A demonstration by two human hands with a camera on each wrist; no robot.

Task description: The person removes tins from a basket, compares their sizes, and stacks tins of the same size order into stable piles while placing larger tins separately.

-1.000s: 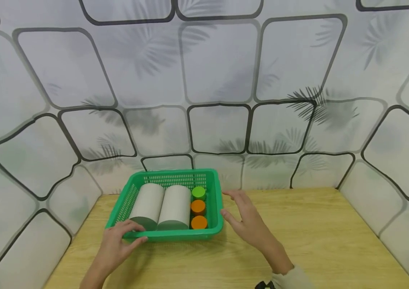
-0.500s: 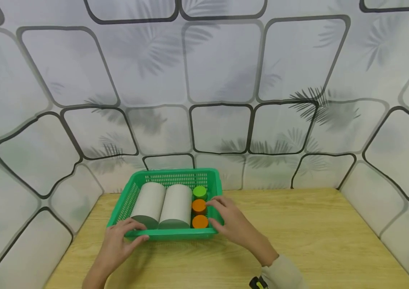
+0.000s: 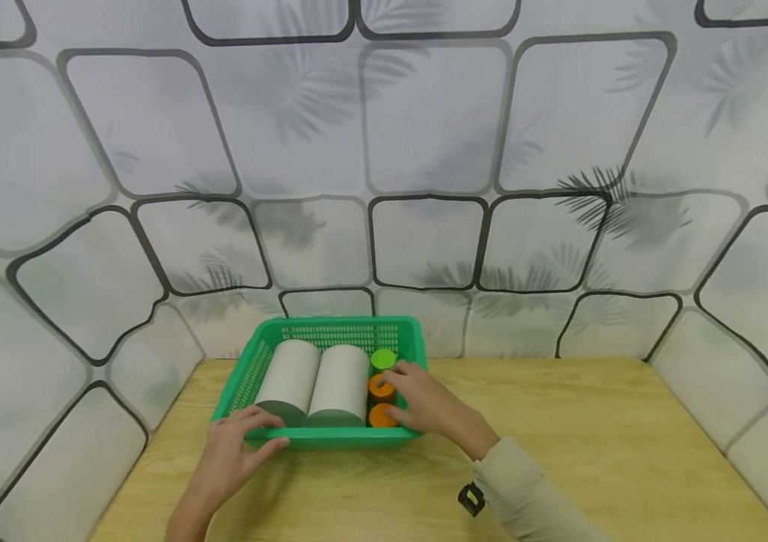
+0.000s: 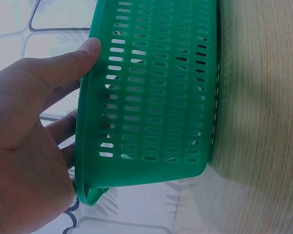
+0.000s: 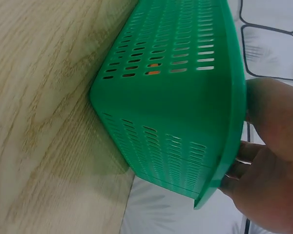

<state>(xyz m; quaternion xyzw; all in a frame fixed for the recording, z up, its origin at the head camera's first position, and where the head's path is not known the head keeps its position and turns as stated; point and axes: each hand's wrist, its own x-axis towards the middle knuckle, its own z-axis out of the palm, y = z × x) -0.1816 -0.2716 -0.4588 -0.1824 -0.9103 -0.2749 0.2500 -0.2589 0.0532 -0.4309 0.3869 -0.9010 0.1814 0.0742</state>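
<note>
Two orange cylinders (image 3: 380, 416) stand at right inside the green basket (image 3: 330, 438); the left hand (image 3: 233, 446) pinches its near rim, the right hand (image 3: 434, 403), fingers apart, probably reaches; next seems needed a pinch.

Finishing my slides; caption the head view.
Left hand holding a green basket, right hand at the orange lids inside, beside two white cylinders.

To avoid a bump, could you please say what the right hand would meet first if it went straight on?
The right hand would likely meet the middle orange lid first, at its fingers in the head view; depth there is unclear.
</note>
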